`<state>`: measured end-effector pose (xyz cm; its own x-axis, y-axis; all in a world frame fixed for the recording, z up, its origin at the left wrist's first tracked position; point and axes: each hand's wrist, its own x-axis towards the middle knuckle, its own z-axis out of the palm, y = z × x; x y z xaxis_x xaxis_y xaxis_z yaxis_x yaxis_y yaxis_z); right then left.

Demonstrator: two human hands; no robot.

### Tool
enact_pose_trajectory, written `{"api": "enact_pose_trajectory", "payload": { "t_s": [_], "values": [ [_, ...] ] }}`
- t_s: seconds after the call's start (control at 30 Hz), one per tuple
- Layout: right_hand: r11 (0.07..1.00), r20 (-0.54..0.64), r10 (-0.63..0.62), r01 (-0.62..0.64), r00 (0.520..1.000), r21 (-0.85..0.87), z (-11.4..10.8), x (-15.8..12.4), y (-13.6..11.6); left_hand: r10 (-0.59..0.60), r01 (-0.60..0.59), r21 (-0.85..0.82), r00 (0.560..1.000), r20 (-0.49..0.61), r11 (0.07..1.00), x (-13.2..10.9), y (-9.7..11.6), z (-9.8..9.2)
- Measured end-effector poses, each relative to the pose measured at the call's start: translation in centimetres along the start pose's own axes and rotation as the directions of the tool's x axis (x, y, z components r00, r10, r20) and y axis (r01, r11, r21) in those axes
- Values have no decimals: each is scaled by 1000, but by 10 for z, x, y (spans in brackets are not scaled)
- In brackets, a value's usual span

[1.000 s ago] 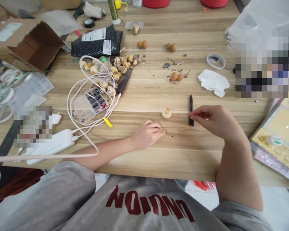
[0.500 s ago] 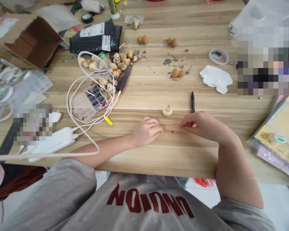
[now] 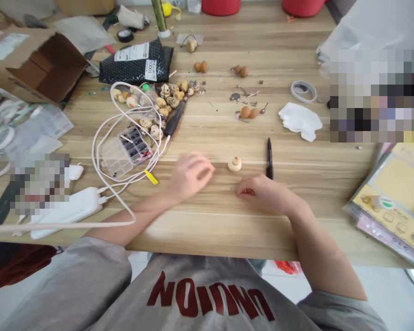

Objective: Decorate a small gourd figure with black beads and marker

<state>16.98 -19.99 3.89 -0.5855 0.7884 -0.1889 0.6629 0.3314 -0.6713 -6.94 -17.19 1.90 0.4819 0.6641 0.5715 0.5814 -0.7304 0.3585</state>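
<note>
Two bare hands show on my feed, past a grey shirt (image 3: 89,285) with dark red lettering at the near edge of the tabletop (image 3: 200,234). The right hand (image 3: 262,194) is low at the wood, its fingers curled inward; I cannot tell whether that grip is closed on anything. The left hand (image 3: 192,177) is blurred, so I cannot read its grip as open or closed. Between the hands and slightly beyond them, a small pale piece (image 3: 234,164) with a knobbed top sits on the tabletop, apart from both. A black pen (image 3: 269,156) lies to its right, its near end reaching the right hand's outline in my view. Farther left, a white cable (image 3: 93,224) loops around an open compartment box (image 3: 136,146). Past that, a dark handheld tool (image 3: 175,119) lies beside speckled nuts (image 3: 173,102). Rightward, I see brown double-lobed pieces (image 3: 245,112) and a tape roll (image 3: 304,100). Red containers (image 3: 221,6) stand farthest off.
</note>
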Motion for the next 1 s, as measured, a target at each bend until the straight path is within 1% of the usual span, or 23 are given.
{"api": "enact_pose_trajectory", "payload": {
  "t_s": [0.03,0.07,0.13,0.17,0.2,0.27,0.3,0.33,0.4,0.47,0.5,0.53,0.57,0.63,0.67,0.7,0.73,0.77,0.83,0.87,0.9,1.0],
  "values": [
    [1000,21,-3,4,1000,-21,0,0,-1,-88,93,57,992,-86,994,5,-12,-12],
    [999,46,-4,6,999,-45,0,0,-2,-180,196,120,974,-135,973,9,-26,-24],
    [996,87,0,8,996,-94,0,0,-4,-330,369,221,924,-192,903,10,-57,-51],
    [993,100,5,7,995,-114,0,0,-4,-403,444,265,894,-194,856,7,-72,-64],
    [991,112,10,5,994,-133,0,1,-5,-491,522,293,853,-178,801,3,-86,-77],
    [986,130,21,1,991,-166,1,1,-7,-624,661,279,750,-218,697,-8,-105,-101],
    [984,137,26,-1,990,-180,2,1,-8,-666,706,282,707,-237,649,-13,-111,-113],
    [981,146,30,-1,989,-193,3,1,-9,-690,739,289,673,-266,609,-18,-113,-123],
    [976,163,42,-5,986,-219,4,1,-12,-741,768,294,634,-222,569,-23,-111,-139],
    [967,175,62,-16,983,-256,6,1,-14,-781,770,310,613,-118,558,-23,-105,-149],
    [960,179,72,-20,981,-278,7,2,-15,-791,767,317,607,-77,557,-22,-101,-151],
    [954,181,79,-22,980,-300,7,2,-16,-794,766,318,605,-59,559,-21,-98,-152],
    [947,183,83,-21,980,-321,8,2,-16,-791,767,311,607,-73,561,-19,-96,-152],
    [936,187,79,-8,979,-351,9,2,-17,-770,773,288,620,-153,565,-15,-95,-150],
    [933,188,76,-3,979,-360,10,2,-17,-759,769,284,628,-172,572,-13,-95,-148],
    [930,187,75,-1,980,-367,10,2,-17,-757,761,288,635,-153,581,-11,-97,-145],
    [929,186,74,0,980,-370,11,2,-17,-761,747,304,641,-97,591,-8,-99,-142],
    [929,183,74,-1,980,-371,11,2,-17,-768,728,330,640,-14,601,-6,-102,-139],
    [928,173,73,-3,982,-372,12,2,-17,-775,681,392,611,161,618,-2,-109,-131],
    [927,165,71,-4,984,-376,12,2,-18,-773,658,418,594,221,626,0,-113,-127],
    [925,160,70,-3,985,-381,12,2,-18,-770,637,439,579,270,633,1,-117,-123],
    [920,169,77,-5,983,-393,11,2,-21,-760,608,461,564,322,646,4,-125,-112]
  ]
}}
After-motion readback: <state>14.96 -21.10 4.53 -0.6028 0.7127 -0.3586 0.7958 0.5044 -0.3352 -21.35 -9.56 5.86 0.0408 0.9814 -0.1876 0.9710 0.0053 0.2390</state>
